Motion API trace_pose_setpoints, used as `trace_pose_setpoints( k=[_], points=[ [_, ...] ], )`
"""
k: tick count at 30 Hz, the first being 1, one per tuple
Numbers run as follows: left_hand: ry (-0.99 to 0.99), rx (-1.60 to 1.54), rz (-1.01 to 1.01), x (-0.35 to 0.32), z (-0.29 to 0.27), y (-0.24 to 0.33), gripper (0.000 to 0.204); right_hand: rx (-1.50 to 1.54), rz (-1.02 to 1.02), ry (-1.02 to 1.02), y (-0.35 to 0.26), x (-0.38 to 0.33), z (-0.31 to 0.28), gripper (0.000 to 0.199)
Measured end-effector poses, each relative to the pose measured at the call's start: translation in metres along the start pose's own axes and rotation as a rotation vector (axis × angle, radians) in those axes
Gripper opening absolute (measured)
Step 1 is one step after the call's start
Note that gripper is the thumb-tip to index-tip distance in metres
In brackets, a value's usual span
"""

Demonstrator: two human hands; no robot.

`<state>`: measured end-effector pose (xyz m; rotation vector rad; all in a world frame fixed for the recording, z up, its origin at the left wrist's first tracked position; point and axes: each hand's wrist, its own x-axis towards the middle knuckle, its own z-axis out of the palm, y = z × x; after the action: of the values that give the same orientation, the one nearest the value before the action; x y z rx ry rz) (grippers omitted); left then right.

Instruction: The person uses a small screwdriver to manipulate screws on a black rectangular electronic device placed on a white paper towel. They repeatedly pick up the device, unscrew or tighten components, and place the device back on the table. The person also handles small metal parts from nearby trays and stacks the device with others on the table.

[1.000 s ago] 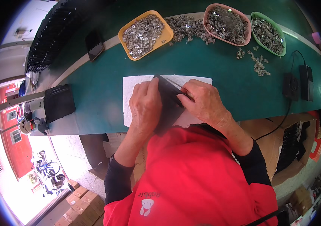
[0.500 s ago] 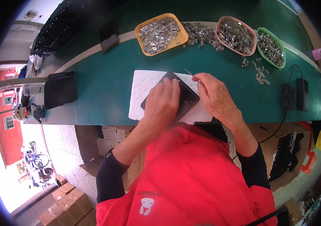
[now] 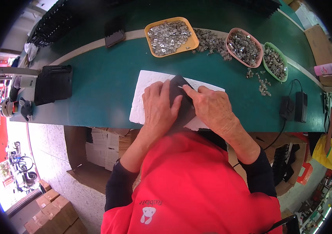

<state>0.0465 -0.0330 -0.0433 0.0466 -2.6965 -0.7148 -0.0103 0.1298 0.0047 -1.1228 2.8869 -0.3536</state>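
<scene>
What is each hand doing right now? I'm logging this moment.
Left hand: flat, pressing the dark panel.
Right hand: pinching a thin light piece against that panel.

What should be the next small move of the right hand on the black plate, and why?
Probably press the small metal piece down into the black plate. The right hand pinches it right at the plate's top, while the left hand lies flat on the plate, steadying it on the white foam sheet.
</scene>
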Motion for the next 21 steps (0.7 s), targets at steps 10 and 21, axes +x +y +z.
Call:
trace_pose_setpoints(
  k=[10, 21],
  points=[
    [0.021, -0.079, -0.023, 0.0, 0.0, -0.002, 0.054, -0.108, -0.013, 0.041, -0.013, 0.011, 0.008, 0.023],
    [0.012, -0.157, -0.059, 0.001, 0.001, -0.004, 0.053, -0.162, -0.003, 0.002, -0.018, 0.01, 0.008, 0.032]
  ],
)
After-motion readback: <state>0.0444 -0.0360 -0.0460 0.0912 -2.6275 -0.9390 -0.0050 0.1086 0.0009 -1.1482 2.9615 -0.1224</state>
